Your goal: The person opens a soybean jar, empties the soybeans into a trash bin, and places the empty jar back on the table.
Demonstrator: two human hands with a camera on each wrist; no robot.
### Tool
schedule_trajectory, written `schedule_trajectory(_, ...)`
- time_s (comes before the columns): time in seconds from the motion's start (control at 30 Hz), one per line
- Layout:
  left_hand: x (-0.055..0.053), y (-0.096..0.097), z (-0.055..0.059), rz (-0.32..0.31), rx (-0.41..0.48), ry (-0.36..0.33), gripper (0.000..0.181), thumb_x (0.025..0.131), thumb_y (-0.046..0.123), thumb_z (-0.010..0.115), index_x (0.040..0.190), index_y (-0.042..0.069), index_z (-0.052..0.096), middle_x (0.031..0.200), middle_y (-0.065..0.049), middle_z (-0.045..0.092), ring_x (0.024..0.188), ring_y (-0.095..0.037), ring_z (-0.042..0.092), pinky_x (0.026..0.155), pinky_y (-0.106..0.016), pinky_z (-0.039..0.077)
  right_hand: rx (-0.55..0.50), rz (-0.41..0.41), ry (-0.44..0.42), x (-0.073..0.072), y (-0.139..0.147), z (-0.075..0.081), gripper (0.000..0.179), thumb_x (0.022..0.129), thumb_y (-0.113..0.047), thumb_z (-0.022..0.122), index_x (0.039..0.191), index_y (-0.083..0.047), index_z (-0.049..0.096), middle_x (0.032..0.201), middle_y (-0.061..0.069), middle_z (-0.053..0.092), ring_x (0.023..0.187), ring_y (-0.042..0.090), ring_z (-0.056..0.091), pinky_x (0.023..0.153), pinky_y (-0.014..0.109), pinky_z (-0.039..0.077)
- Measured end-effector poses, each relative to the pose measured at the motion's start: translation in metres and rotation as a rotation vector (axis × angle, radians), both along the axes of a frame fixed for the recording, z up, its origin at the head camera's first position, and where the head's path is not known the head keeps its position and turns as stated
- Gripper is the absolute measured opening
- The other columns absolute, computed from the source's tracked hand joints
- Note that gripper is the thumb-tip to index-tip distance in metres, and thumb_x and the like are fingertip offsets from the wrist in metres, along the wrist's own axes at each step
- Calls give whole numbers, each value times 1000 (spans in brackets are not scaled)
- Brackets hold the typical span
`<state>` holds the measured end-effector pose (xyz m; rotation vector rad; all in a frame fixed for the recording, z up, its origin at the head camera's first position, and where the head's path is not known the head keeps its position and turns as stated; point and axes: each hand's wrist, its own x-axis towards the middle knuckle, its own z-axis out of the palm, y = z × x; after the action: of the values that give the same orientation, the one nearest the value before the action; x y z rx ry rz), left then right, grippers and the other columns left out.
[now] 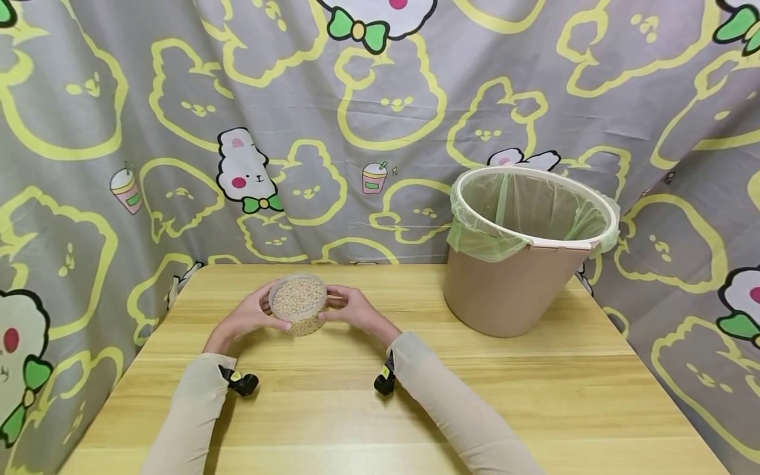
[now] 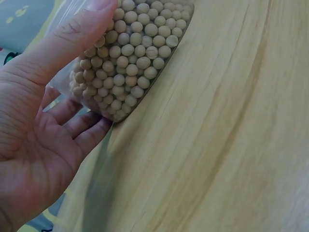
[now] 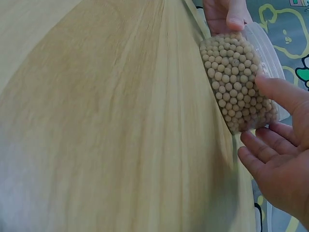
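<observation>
A round clear plastic tub [image 1: 305, 327] full of pale round soybeans [image 1: 299, 296] is at the table's far left-centre part. My left hand [image 1: 252, 311] holds it from the left, thumb on the near wall and fingers curled behind. From the other side my right hand [image 1: 354, 309] grips it the same way, with its thumb [image 3: 280, 92] on the wall in the right wrist view. Beans show through the wall in the left wrist view. The tub's base looks to be on or just over the wood; I cannot tell whether a clear lid covers it.
A tall beige bin [image 1: 505, 290] with a pale green liner bag [image 1: 487, 241] folded over its rim stands at the table's back right. The wooden table [image 1: 332, 422] ends at a patterned grey curtain [image 1: 320, 105] behind. Each sleeve carries a black wrist camera [image 1: 239, 381].
</observation>
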<state>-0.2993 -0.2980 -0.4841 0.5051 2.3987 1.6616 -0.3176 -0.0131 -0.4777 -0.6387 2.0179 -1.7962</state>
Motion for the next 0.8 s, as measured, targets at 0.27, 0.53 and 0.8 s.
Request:
schedule_trajectory(0.27, 3, 6, 0, 66, 0, 2, 109, 73, 6, 91, 161, 10, 28, 158, -22, 41, 136, -33, 50, 98, -14, 48, 8, -50, 66, 0, -1, 0, 67, 84, 0, 81, 146, -2, 54, 147, 16, 58, 135, 31, 58, 112, 39, 48)
schedule_trajectory(0.53, 0, 28, 25, 96, -7, 75, 106, 68, 13, 96, 157, 22, 39, 153, -12, 51, 136, -30, 52, 103, -18, 47, -15, -83, 132, -3, 19, 15, 67, 84, -6, 83, 145, -7, 56, 147, 12, 58, 136, 27, 57, 116, 38, 44)
schedule_trajectory(0.8, -3, 70, 63, 78, 66, 208, 101, 71, 9, 94, 156, 26, 41, 151, -5, 51, 139, -25, 49, 119, -49, 37, -49, -132, 232, 0, 58, 45, 66, 86, -10, 82, 147, -12, 56, 149, 7, 57, 141, 23, 53, 120, 44, 40)
